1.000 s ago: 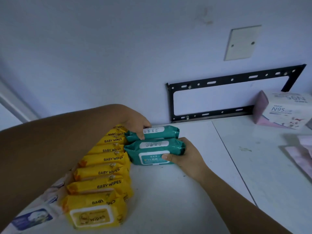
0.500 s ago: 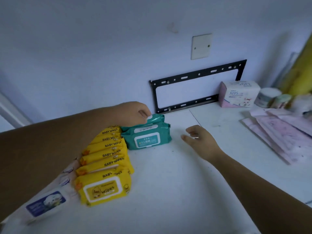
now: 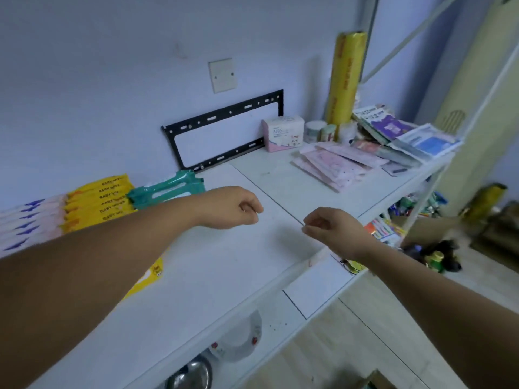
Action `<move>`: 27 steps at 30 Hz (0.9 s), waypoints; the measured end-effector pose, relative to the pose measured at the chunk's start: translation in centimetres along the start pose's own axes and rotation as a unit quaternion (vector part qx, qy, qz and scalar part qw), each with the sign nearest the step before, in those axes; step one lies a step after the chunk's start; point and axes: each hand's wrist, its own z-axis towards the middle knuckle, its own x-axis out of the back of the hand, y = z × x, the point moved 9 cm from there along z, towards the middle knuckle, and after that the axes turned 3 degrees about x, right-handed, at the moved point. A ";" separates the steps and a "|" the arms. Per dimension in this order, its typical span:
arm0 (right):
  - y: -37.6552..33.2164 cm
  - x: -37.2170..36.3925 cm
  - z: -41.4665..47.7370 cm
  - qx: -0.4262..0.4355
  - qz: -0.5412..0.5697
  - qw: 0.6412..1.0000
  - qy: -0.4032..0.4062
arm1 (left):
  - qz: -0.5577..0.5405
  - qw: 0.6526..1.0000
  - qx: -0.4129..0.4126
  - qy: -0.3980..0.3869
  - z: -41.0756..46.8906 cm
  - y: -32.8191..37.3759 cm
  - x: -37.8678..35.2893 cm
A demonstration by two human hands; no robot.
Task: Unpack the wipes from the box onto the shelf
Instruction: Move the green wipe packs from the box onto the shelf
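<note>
Farthest left, well away from the left-hand fingers, white packs with blue marks [image 3: 25, 220] stand on edge on the shelf [image 3: 224, 276]. There are five or six, but blur prevents a firm count. Next right are the yellow baby wipes [image 3: 98, 200], with six printed edges readable. Then come the teal wipes [image 3: 168, 189], seemingly two, behind the left forearm and left of its fingers. The left hand [image 3: 230, 207] has its fingers loosely curled and holds nothing. The right hand [image 3: 328, 228], near on its right, is likewise curled loose and empty. Both hover above the shelf top.

Judgement: the packs are soft, film-wrapped and slick, with some weight from the wet contents. They would likely sag if pinched by a corner. The best hold spans the body across the narrow sides, clear of the lid flap.
</note>
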 end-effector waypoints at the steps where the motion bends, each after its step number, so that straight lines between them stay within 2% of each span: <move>1: 1.0 1.3 -1.1 -0.009 -0.002 1.000 0.010 | 0.003 1.000 -0.008 -0.010 0.3 1.5 -0.9; 11: 16.6 14.0 -16.2 -0.102 -0.081 0.989 0.063 | 0.023 0.987 -0.105 -0.122 5.2 20.9 -14.3; 13: 20.6 16.0 -20.1 -0.131 -0.099 0.985 0.049 | 0.018 0.982 -0.116 -0.148 5.9 24.9 -18.5; 18: 30.7 17.3 -29.4 -0.230 -0.143 0.962 -0.043 | 0.065 0.964 -0.133 -0.220 7.1 33.2 -29.8; 22: 37.4 15.4 -35.2 -0.303 -0.105 0.942 -0.095 | 0.070 0.951 -0.114 -0.279 7.7 35.1 -38.8; 27: 43.9 10.8 -41.1 -0.379 -0.057 0.913 -0.141 | 0.082 0.930 -0.068 -0.351 7.4 32.2 -48.4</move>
